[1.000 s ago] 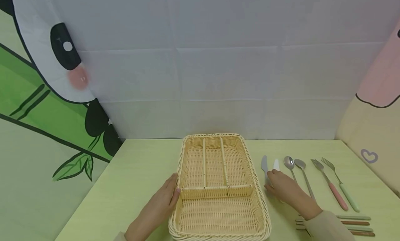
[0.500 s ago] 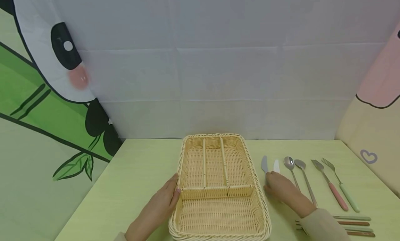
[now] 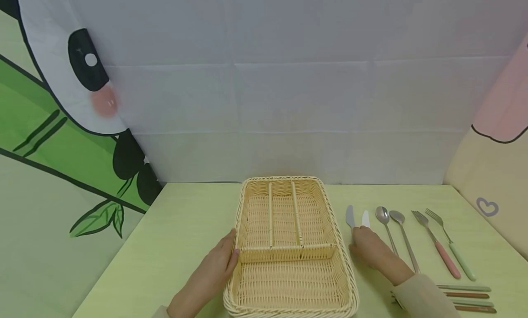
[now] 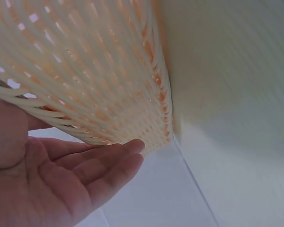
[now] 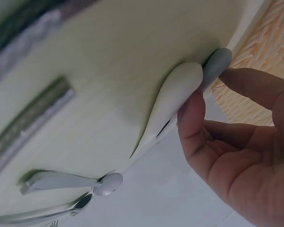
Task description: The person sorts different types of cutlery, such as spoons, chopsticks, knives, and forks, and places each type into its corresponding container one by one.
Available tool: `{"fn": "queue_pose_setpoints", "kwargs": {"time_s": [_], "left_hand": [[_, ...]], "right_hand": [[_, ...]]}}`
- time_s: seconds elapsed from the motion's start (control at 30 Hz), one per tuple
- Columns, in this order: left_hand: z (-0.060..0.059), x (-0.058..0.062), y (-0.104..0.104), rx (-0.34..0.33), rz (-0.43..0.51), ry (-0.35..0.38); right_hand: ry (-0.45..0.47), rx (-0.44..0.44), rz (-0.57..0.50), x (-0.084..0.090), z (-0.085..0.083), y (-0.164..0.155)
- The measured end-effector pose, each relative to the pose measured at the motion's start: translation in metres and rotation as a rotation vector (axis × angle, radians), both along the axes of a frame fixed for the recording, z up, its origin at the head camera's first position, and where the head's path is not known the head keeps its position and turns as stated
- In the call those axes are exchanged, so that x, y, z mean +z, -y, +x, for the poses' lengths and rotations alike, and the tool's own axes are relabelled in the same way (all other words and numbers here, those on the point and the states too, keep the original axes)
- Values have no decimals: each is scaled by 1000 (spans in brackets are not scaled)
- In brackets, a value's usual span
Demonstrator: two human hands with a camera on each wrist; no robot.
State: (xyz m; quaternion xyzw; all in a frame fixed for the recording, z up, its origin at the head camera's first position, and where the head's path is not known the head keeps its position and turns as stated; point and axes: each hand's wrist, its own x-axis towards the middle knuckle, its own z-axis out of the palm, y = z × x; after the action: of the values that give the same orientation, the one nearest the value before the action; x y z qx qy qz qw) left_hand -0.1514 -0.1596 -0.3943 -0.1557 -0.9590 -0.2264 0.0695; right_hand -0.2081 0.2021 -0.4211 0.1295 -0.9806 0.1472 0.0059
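Fingers of R hand (image 3: pixel 368 248) pinch 2 knives (image 5: pixel 180 97); L hand (image 3: pixel 216 265) flat vs basket (image 3: pixel 288 244).

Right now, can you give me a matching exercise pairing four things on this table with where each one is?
Things:
1. woven wicker basket
2. left hand
3. pink-handled fork
4. right hand

Places:
A. rightmost but one in the row
B. flat against the basket's left wall
C. on the two knife handles
D. middle of the table

Pairs: 1-D, 2-B, 3-A, 4-C
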Motion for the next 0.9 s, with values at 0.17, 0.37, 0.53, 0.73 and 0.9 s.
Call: {"fn": "queue_pose_setpoints", "kwargs": {"time_s": [0.17, 0.37, 0.53, 0.73, 0.9], "left_hand": [[0, 0, -1, 2, 6, 6], [0, 0, -1, 5, 1, 11], [0, 0, -1, 3, 3, 9], [0, -1, -1, 4, 6, 16], [-1, -1, 0, 2, 2, 8]], "right_hand": [[47, -42, -46, 0, -3, 1], [86, -65, -127, 1, -3, 0], [112, -78, -151, 2, -2, 0], [105, -81, -147, 3, -1, 0], [98, -94, -162, 3, -1, 1]]}}
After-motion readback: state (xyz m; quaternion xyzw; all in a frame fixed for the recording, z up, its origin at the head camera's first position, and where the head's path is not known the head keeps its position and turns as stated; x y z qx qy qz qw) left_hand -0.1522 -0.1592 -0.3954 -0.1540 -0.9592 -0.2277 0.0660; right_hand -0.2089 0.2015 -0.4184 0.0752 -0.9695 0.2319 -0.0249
